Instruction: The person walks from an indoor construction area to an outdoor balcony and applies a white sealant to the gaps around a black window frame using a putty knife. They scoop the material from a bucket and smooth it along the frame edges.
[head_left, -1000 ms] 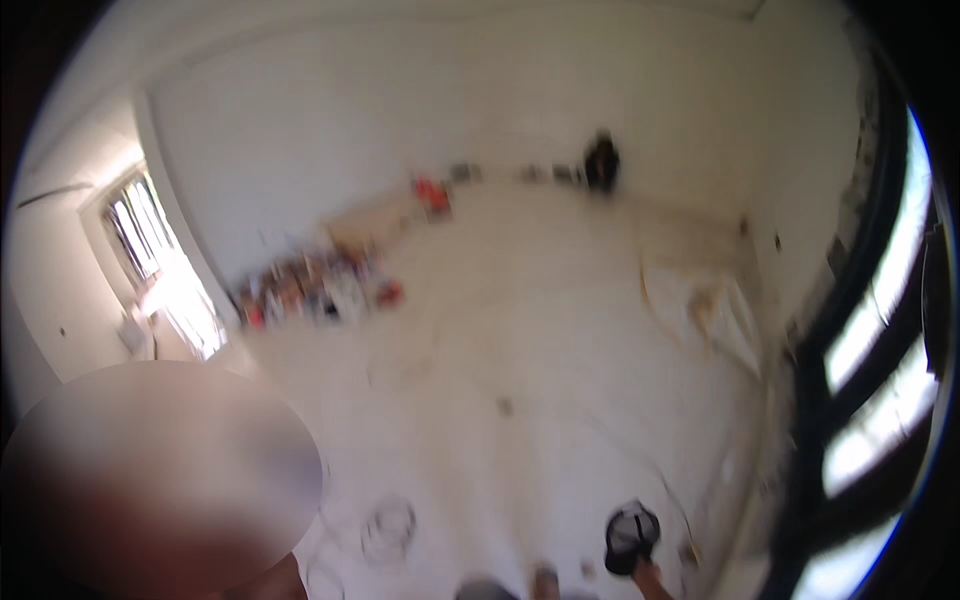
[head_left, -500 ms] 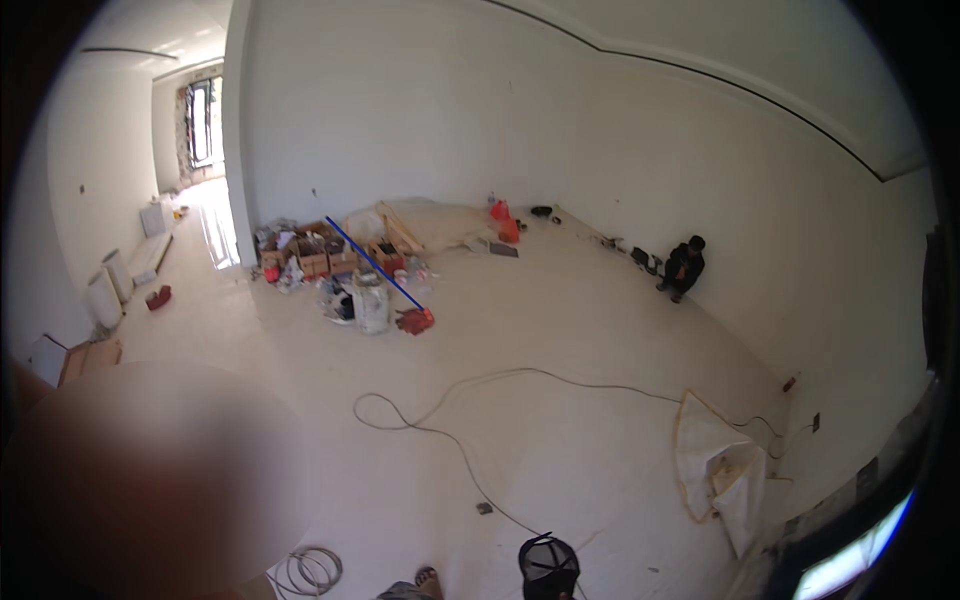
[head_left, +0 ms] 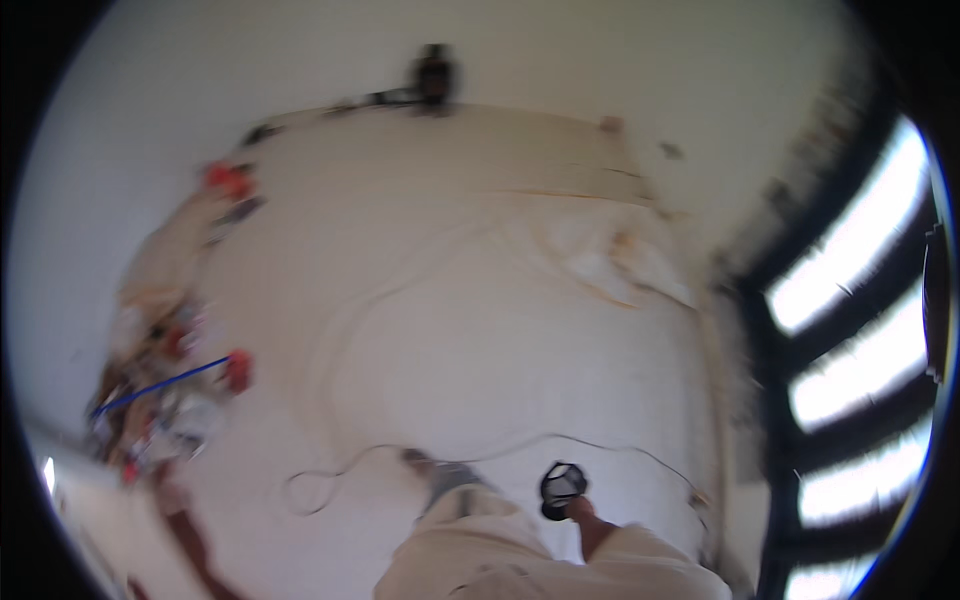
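Note:
My right hand [head_left: 577, 508] is lowered in front of my body and grips a black cap [head_left: 562, 484] with a pale mesh-like part. The cap covers most of its fingers. Out to the far left reaches my left arm, and my left hand [head_left: 172, 490] is smeared by motion. No object can be made out in it; behind it in the picture lie the clutter and the pale floor. My pale beige shirt [head_left: 470, 545] and one leg in grey-blue cloth [head_left: 455, 480] show at the lower edge.
A thin cable [head_left: 560, 437] winds across the floor near my feet. Boxes and bags [head_left: 190, 420] pile along the left wall beside a blue pole [head_left: 165, 383]. Pale sheeting [head_left: 600, 265] lies far right. A person [head_left: 433, 78] sits against the far wall. Bright windows [head_left: 850, 240] line the right.
The view has swung right and down. My left hand, a large blur close to the camera before, is now farther off at the left. The cap stays in my right hand.

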{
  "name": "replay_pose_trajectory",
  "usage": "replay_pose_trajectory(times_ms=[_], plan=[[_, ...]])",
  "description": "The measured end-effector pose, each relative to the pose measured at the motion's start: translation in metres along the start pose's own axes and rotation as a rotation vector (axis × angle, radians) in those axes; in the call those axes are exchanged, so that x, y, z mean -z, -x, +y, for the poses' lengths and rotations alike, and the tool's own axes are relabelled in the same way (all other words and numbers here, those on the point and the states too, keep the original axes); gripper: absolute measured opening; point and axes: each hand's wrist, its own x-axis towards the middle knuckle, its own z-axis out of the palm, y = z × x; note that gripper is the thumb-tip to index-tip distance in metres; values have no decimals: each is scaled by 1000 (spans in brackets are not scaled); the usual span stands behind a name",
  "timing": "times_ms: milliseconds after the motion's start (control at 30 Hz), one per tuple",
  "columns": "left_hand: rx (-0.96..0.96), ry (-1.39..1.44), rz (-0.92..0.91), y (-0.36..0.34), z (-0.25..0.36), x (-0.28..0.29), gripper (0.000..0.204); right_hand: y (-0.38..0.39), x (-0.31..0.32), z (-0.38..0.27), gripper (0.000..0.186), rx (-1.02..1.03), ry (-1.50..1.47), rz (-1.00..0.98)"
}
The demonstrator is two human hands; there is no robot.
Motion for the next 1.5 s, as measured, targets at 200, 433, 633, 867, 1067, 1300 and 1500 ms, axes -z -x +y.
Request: replay_pose_trajectory(times_ms=[200, 433, 633, 867, 1067, 1300, 1500], plan=[[821, -310, -97, 82, -170, -128, 26, -43, 134, -325, 50, 236, -373, -113], [1670, -52, -110, 249, -267, -197, 45, 2, 297, -720, 43, 878, -31, 191], [1613, -27, -214, 147, -409, -157, 39, 47, 279, -931, 44, 983, 64, 338], [1272, 287, 510, -107, -515, -15, 36, 80, 236, -1090, 46, 1007, 33, 189], [1189, -45, 311, -241, -615, 14, 34, 72, 254, -1236, 47, 974, 8, 135], [1355, -6, -228, -390, -724, 5, 25, 82, 323, -1421, 49, 1085, -120, -76], [1279, 32, -191, -636, -802, 14, 25, 62, 397, -1549, 47, 1238, -292, -136]])
